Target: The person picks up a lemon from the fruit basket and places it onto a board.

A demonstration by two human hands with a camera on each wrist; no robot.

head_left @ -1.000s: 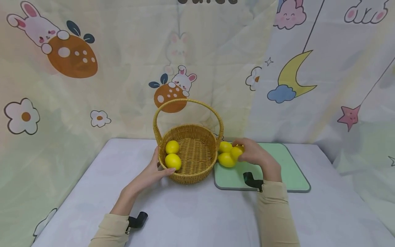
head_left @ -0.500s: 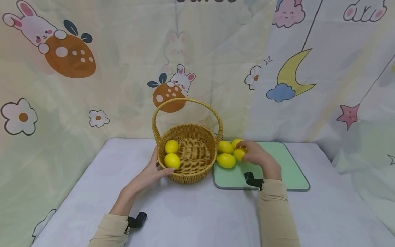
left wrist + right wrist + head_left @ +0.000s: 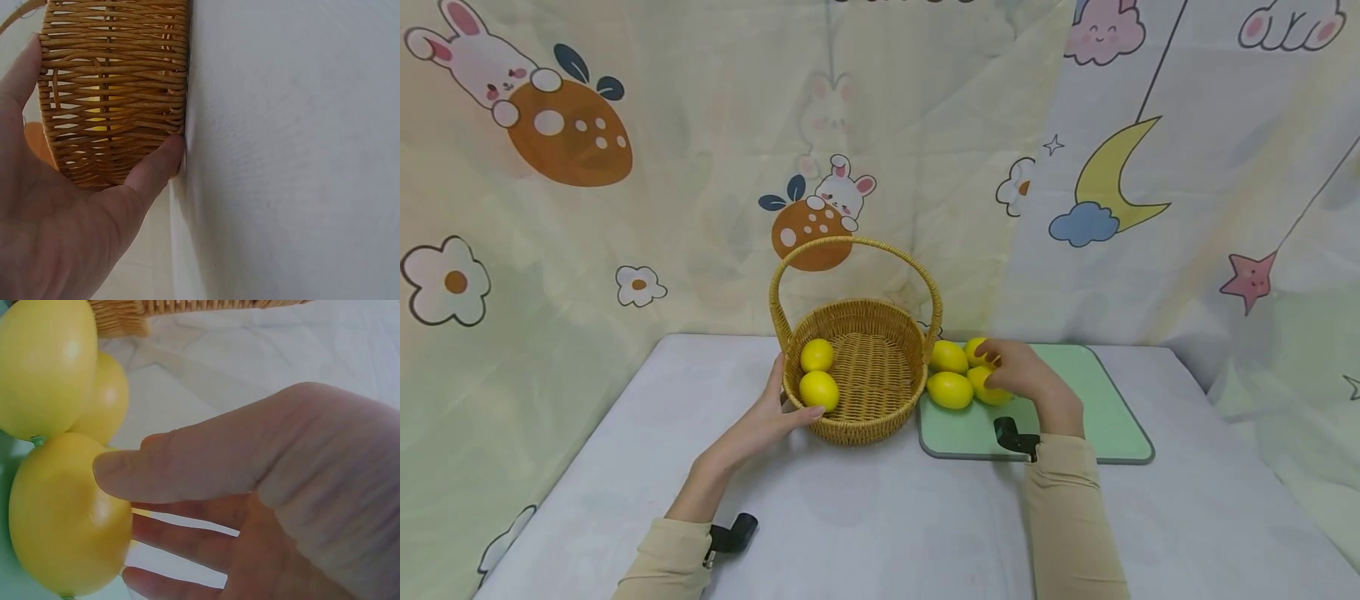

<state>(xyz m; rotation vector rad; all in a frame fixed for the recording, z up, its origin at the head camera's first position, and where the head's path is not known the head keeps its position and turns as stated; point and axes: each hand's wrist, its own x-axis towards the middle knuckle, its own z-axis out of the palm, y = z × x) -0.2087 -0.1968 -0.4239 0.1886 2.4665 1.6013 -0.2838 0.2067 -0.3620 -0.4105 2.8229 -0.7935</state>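
Observation:
In the head view, a round wicker basket (image 3: pixel 857 432) with a tall handle holds two yellow lemons, a far one (image 3: pixel 817 355) and a near one (image 3: pixel 819 391). My left hand (image 3: pixel 767 417) grips the basket's left side, thumb at the rim; the left wrist view shows a fingertip low on the woven wall (image 3: pixel 112 75). Several more lemons sit grouped on a green board (image 3: pixel 1075 433). My right hand (image 3: pixel 1022 375) is over the right-hand ones, its thumb overlapping the nearest lemon (image 3: pixel 69 519) in the right wrist view, its other fingers spread apart.
The board lies right of the basket, its left edge close to the basket wall. Both rest on a white-covered table (image 3: pixel 880 517). A printed cloth (image 3: pixel 700 167) hangs right behind the table's far edge.
The lemon my right hand held is now down on the board beside the others, more of it showing, with the fingers lifting off it slightly. The left hand and basket stay put.

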